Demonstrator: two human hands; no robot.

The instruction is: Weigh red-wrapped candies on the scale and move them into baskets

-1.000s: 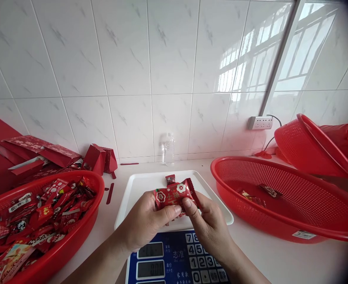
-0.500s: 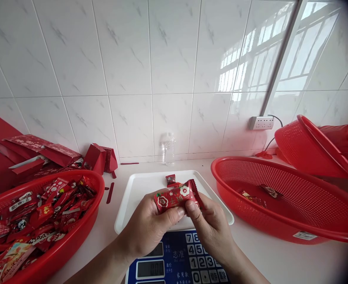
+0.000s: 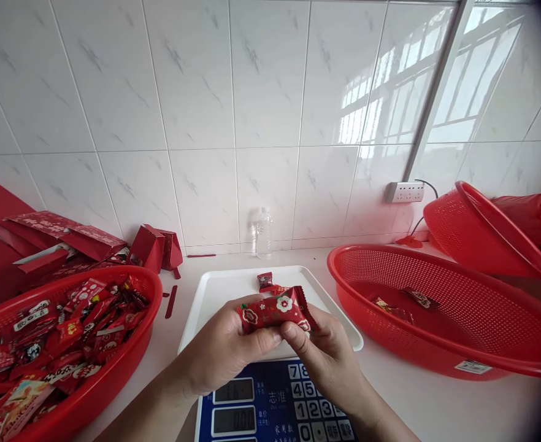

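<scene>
Between both hands I hold a red wrapped snack (image 3: 273,308) with white flowers and a crimped right end. My left hand (image 3: 231,341) grips its left part, thumb along the lower front. My right hand (image 3: 328,350) pinches its right part, the thumb tip near the other thumb. Beneath is the white tray (image 3: 206,288) of a scale, whose blue keypad panel (image 3: 277,396) shows below my hands. On the tray, just behind the held snack, lies a small dark red wrapped candy (image 3: 265,281), with another red wrapper partly hidden beside it.
On the left, a red basket (image 3: 153,307) is full of wrapped sweets, with folded red boxes (image 3: 68,236) behind. A red basket (image 3: 436,356) at right holds a few packets; another red basket (image 3: 464,230) leans behind it. A clear bottle (image 3: 264,233) stands by the tiled wall.
The held snack has dropped slightly and tilted a little more level between my hands. My right thumb has shifted slightly left along its lower edge. Both hands keep their grip.
</scene>
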